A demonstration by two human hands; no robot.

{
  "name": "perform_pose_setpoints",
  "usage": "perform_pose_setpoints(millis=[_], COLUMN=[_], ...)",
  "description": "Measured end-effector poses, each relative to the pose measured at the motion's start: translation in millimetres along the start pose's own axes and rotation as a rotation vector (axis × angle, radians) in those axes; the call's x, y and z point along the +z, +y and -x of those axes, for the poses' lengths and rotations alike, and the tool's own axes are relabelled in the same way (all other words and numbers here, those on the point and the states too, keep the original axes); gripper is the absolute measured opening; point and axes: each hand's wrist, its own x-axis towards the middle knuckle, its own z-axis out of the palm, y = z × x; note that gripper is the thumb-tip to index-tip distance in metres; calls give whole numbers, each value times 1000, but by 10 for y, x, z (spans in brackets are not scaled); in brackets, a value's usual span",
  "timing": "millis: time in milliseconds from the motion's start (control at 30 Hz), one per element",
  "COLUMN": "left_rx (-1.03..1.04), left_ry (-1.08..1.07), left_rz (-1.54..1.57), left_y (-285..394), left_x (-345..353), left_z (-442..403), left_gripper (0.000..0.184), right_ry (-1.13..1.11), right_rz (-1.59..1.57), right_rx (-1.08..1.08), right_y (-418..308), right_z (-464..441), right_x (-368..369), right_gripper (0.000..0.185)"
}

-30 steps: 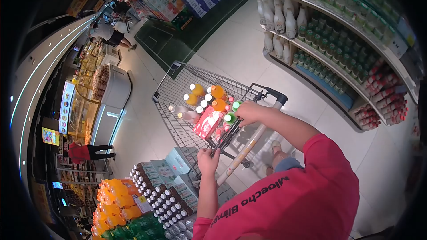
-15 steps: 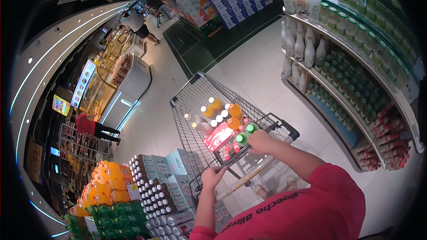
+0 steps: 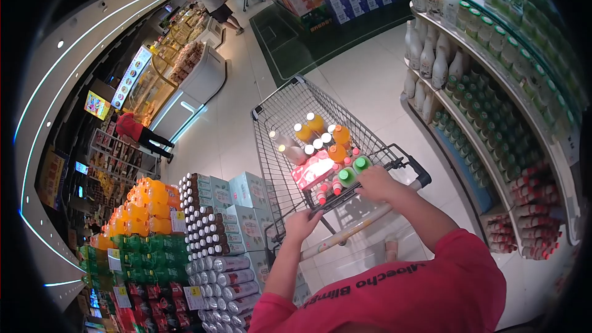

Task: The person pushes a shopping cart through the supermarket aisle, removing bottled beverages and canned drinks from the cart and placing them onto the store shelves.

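Note:
A wire shopping cart (image 3: 279, 166) stands before me. My left hand (image 3: 302, 224) is closed around the rear rim of its basket. My right hand (image 3: 377, 184) grips the same rim farther right, close beside two green-capped bottles (image 3: 347, 177); its fingertips are partly hidden. In the basket lie a red-and-white pack (image 3: 311, 173), orange drink bottles (image 3: 340, 135), yellow drink bottles (image 3: 315, 123), pale bottles (image 3: 295, 153) and several small bottles with pink-red caps (image 3: 322, 196). A pale bar (image 3: 345, 234) crosses the cart's near end, below both hands.
Shelves of white bottles (image 3: 439, 68) and green bottles (image 3: 472, 108) stand to the right. Stacked cartons (image 3: 248, 189), orange soda bottles (image 3: 148, 200) and cans (image 3: 234, 277) are at the left. Beyond are a food counter (image 3: 206, 77), a person in red (image 3: 131, 128) and another person (image 3: 213, 3).
The cart and both hands appear higher and farther right in view. The drink stacks at the left show more fully. Both hands remain on the rim.

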Motion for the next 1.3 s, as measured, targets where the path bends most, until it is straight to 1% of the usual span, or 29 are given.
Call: perform_pose_setpoints(millis=[133, 200, 233, 367, 500, 633, 667, 700, 800, 900, 967, 1167, 1300], left_rx=[-39, -39, -64, -49, -29, -30, -36, -64, -14, -10, -24, -43, -43], left_ry=[-29, -4, -26, -73, -85, -76, -79, -98, -73, -26, -28, -48, -2], left_rz=[-5, -15, -6, -6, -36, -36, -36, -55, -110, -41, -40, -20, -32], left_y=[258, 331, 412, 626, 832, 1047, 1090, 1177, 1272, 1304, 1400, 1734, 1876], left_x=[93, 181, 180, 302, 408, 531, 541, 515, 593, 743, 803, 895, 1053], left_z=[185, 281, 332, 538, 752, 959, 1013, 1074, 1206, 1312, 1441, 1699, 1867], left_gripper=[55, 55, 58, 62, 59, 56, 55, 50, 43, 46, 45, 38, 35], right_ry=[-42, 2, 10, 6, -88, -115, -81, -47, 24, 60, 104, 37, 6], right_rz=[-13, -11, -7, 13, 66, 75, 78, 79, 74, 58, 36, 58, 64], right_rx=[11, -8, -7, -16, -11, -10, -19, -30, -51, -79, -91, -79, -48], right_y=[85, 112, 139, 237, 266, 326, 328, 340, 370, 393, 417, 496, 547], right_z=[276, 422, 493, 769, 1051, 1342, 1411, 1485, 1704, 1914, 2051, 2463, 2704], right_x=[-60, -20, -49, -43, -148, -179, -153, -118, -75, -85, -77, -115, -110], right_gripper=[29, 28, 28, 27, 30, 30, 30, 30, 29, 30, 31, 33, 36])
